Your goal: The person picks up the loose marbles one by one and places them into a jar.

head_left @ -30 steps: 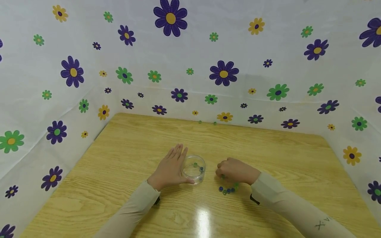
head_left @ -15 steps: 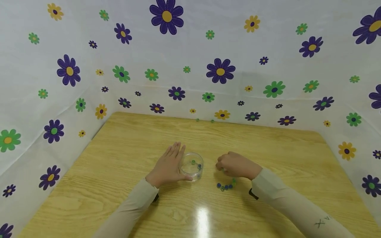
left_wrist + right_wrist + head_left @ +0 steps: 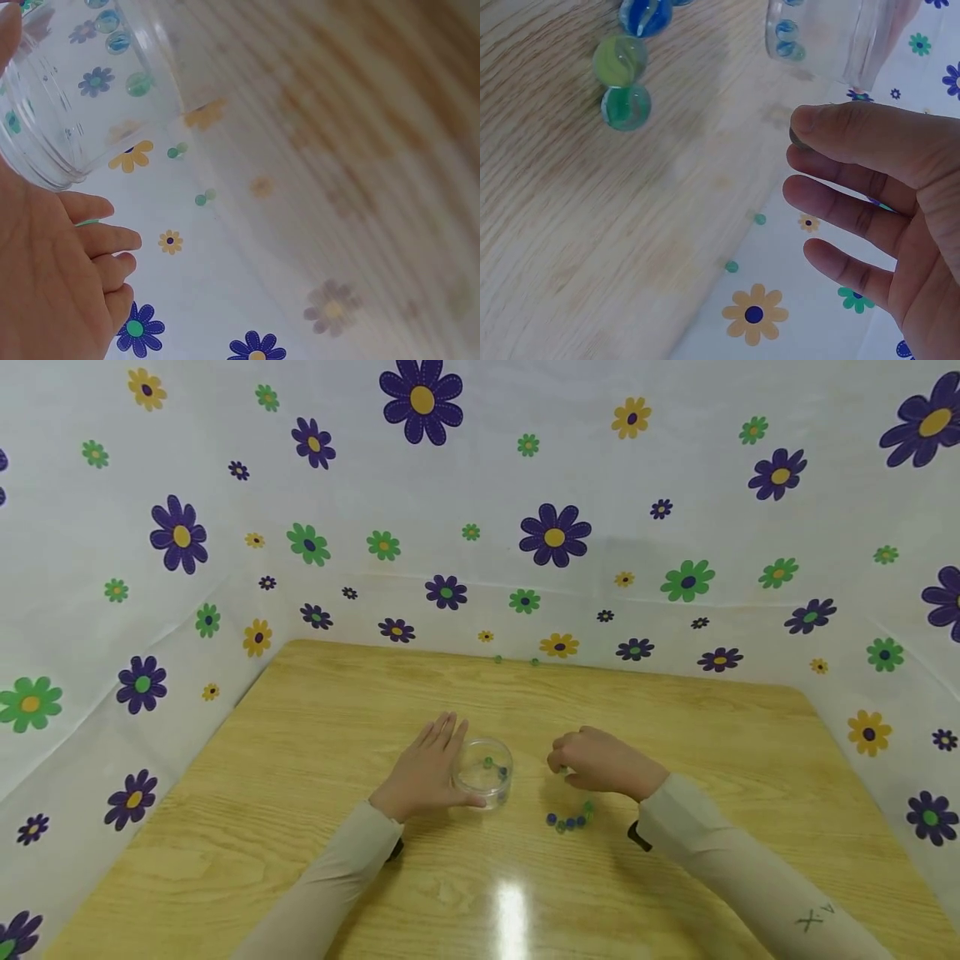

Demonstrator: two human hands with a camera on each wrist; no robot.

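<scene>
My left hand (image 3: 423, 777) lies along the left side of a clear round jar (image 3: 474, 799), its fingers straight and pointing forward, the thumb across the jar's near side. Inside the jar are a green marble (image 3: 488, 762) and several blue ones (image 3: 118, 42). To the right of the jar, my right hand (image 3: 603, 762) pinches a marble (image 3: 796, 140) between thumb and index finger; most of that marble is hidden by the thumb. Its other fingers are loosely bent. Just nearer than this hand, several blue and green marbles (image 3: 572, 823) lie in a curved row on the table.
Two green marbles, one on the left (image 3: 498, 659) and one on the right (image 3: 535, 662), lie at the back edge of the wooden table (image 3: 337, 877). A white cloth with printed flowers (image 3: 337, 502) walls in the back and both sides.
The right hand has lifted away from the curved row of marbles and moved slightly forward, with a marble pinched in its fingertips. The left hand stays at the jar.
</scene>
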